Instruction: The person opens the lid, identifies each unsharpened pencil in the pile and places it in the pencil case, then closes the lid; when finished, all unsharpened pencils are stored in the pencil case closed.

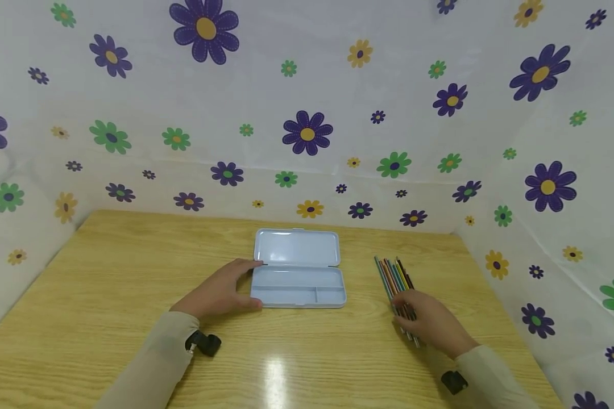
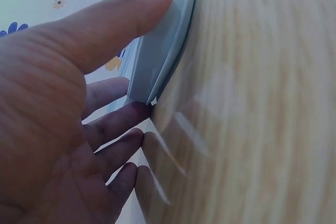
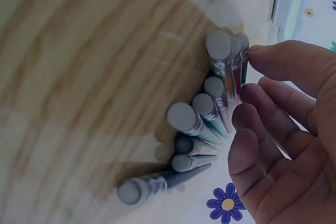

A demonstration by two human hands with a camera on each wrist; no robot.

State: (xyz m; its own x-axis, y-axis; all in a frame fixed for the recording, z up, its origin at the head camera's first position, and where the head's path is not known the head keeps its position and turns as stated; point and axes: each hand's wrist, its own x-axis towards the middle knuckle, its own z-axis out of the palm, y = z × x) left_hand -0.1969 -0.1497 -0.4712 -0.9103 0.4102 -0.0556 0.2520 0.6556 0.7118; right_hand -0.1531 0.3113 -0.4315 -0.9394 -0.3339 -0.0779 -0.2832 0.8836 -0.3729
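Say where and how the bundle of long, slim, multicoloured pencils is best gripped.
Pinch the pencils mid-length, probably from above, squeezing the row's opposite long sides: their straight, slender shafts lie side by side on the yellow wood-grain table.

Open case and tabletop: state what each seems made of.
Open case: probably plastic, glossy; its lid catches reflections and its dividers look moulded, though painted metal is possible. Tabletop: wood or wood-look laminate, glossy; it shows grain and glare.

The left fingers [image 2: 119,121] spread apart while the right fingers [image 3: 245,150] bend loosely.
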